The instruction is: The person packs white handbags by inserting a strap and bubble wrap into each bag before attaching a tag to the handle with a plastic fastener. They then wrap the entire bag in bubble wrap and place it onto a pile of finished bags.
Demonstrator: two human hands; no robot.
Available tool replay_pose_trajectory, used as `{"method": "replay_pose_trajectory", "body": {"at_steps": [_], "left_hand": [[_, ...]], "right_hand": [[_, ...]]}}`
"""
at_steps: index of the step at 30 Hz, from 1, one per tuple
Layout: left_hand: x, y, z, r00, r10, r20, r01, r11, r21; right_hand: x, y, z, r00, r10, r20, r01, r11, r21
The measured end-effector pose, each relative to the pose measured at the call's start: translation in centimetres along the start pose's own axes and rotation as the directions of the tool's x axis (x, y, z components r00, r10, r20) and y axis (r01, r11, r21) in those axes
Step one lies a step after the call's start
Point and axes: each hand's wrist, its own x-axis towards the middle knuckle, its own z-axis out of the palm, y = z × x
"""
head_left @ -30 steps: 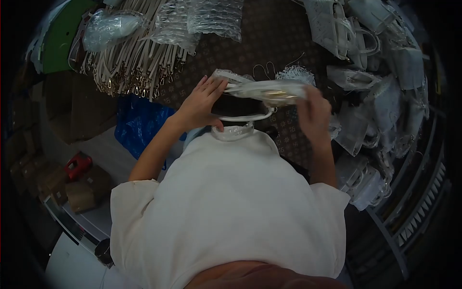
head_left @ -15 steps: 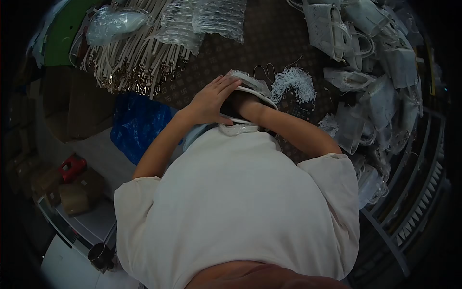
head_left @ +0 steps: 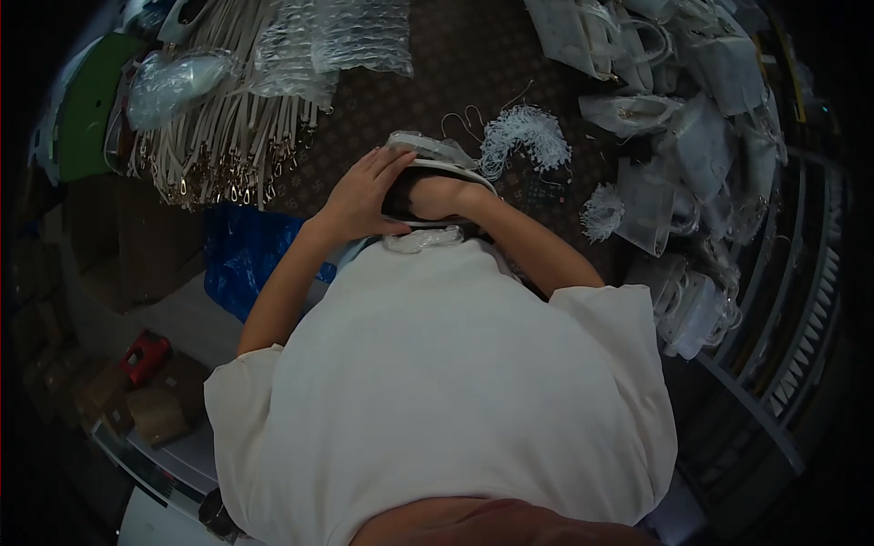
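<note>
A white handbag (head_left: 460, 170) with a dark inside (head_left: 397, 202) is held against my front, its mouth facing up. Clear plastic wraps what look like its handles (head_left: 426, 143) on the far side and more plastic (head_left: 423, 239) bunches on the near side. My left hand (head_left: 364, 198) grips the left end of the mouth, fingers over the far rim and thumb at the near rim. My right hand (head_left: 439, 196) reaches into the bag from the right. Its fingers are hidden inside. Just beyond the bag lies a bunch of white strings (head_left: 526, 136).
Pale straps with gold clasps (head_left: 228, 136) lie at the far left beside bubble wrap (head_left: 360, 36). Several plastic-wrapped white bags (head_left: 701, 141) crowd the right. A blue plastic bag (head_left: 241, 264) and cardboard boxes (head_left: 168, 400) are at left. A metal rack (head_left: 760, 409) stands right.
The head view has turned slightly, so the table items appear further left. My right hand is still in the bag, with a little more of its back showing. The left hand keeps its grip.
</note>
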Motion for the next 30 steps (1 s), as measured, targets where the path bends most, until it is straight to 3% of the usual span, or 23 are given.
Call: {"method": "replay_pose_trajectory", "body": {"at_steps": [1, 2, 4, 5, 7, 9, 10, 11, 12, 14, 15, 17, 18, 20, 21, 23, 24, 26, 27, 29, 30], "left_hand": [[-0.1, 0.0, -0.1, 1.0, 0.017, 0.008, -0.017, 1.0, -0.007], [-0.2, 0.0, 0.0, 1.0, -0.007, 0.014, 0.007, 1.0, 0.014], [-0.3, 0.0, 0.3, 0.999, -0.027, 0.023, 0.026, 0.999, 0.021], [-0.3, -0.1, 0.3, 0.999, -0.045, 0.024, 0.044, 0.998, 0.034], [-0.2, 0.1, 0.1, 0.998, -0.054, 0.029, 0.053, 0.998, 0.044], [0.0, 0.3, -0.1, 0.998, -0.06, 0.024, 0.06, 0.998, -0.01], [0.0, 0.3, -0.1, 0.998, -0.05, 0.024, 0.05, 0.999, -0.01], [-0.1, 0.3, -0.1, 0.999, -0.051, 0.016, 0.051, 0.999, 0.002], [0.0, 0.3, -0.1, 0.999, -0.05, 0.007, 0.049, 0.999, 0.013], [0.0, 0.4, -0.1, 0.997, -0.079, 0.017, 0.079, 0.997, -0.007], [0.0, 0.5, 0.1, 0.992, -0.12, 0.034, 0.121, 0.992, -0.021], [-0.2, 0.5, 0.4, 0.995, -0.094, 0.024, 0.095, 0.995, -0.023], [-0.2, 0.4, 0.5, 0.996, -0.089, 0.001, 0.089, 0.996, -0.017], [-0.4, 0.1, 0.9, 0.996, -0.088, 0.006, 0.088, 0.996, 0.0], [-0.5, 0.0, 1.0, 0.994, -0.106, 0.0, 0.106, 0.994, 0.022], [-0.4, 0.1, 0.9, 0.997, -0.083, -0.007, 0.083, 0.996, 0.037], [-0.4, 0.1, 0.8, 0.998, -0.067, -0.021, 0.068, 0.996, 0.055], [-0.4, 0.3, 0.8, 0.997, -0.075, -0.013, 0.075, 0.996, 0.04], [-0.3, 0.4, 0.8, 0.996, -0.087, -0.003, 0.087, 0.996, 0.022], [-0.3, 0.5, 0.8, 0.997, -0.074, -0.003, 0.074, 0.997, 0.035], [-0.3, 0.5, 0.8, 0.998, -0.063, -0.006, 0.063, 0.997, 0.046]], "right_hand": [[-1.0, -1.6, -1.9, 0.962, 0.191, 0.194, -0.23, 0.952, 0.203], [-2.4, -1.9, -2.8, 0.959, 0.21, 0.191, -0.248, 0.947, 0.204], [-6.3, -1.0, -4.0, 0.997, 0.076, -0.026, -0.045, 0.804, 0.592], [-8.3, 0.0, -4.7, 0.991, 0.125, -0.041, -0.043, 0.602, 0.797], [-12.2, 2.9, -6.0, 0.914, 0.405, -0.02, -0.143, 0.369, 0.918], [-15.1, 9.4, -2.6, 0.698, 0.646, -0.309, -0.322, 0.669, 0.67], [-16.8, 11.8, -0.9, 0.638, 0.71, -0.299, -0.544, 0.69, 0.478], [-18.0, 13.5, 0.6, 0.566, 0.765, -0.308, -0.727, 0.639, 0.251], [-18.5, 14.4, 2.1, 0.557, 0.768, -0.317, -0.731, 0.634, 0.251], [-19.8, 15.4, 4.5, 0.329, 0.791, -0.515, -0.744, 0.553, 0.375], [-20.0, 15.4, 5.5, 0.309, 0.799, -0.517, -0.753, 0.537, 0.38], [-18.9, 14.7, 7.6, -0.015, 0.7, -0.714, -0.908, 0.29, 0.303], [-18.5, 14.8, 8.7, -0.035, 0.701, -0.712, -0.909, 0.274, 0.314], [-17.5, 15.1, 10.4, 0.113, 0.718, -0.687, -0.884, 0.388, 0.26], [-16.8, 14.8, 10.7, 0.102, 0.719, -0.687, -0.886, 0.379, 0.265], [-15.9, 14.0, 10.7, 0.357, 0.622, -0.697, -0.657, 0.697, 0.286], [-16.1, 13.5, 10.0, 0.351, 0.624, -0.699, -0.658, 0.695, 0.29], [-16.4, 12.2, 7.7, 0.394, 0.76, -0.517, -0.4, 0.649, 0.647], [-16.9, 12.1, 6.8, 0.391, 0.761, -0.518, -0.398, 0.647, 0.65], [-18.4, 12.7, 5.2, 0.097, 0.615, -0.783, -0.75, 0.562, 0.348], [-18.4, 12.9, 5.1, 0.091, 0.619, -0.78, -0.75, 0.558, 0.356]]}}
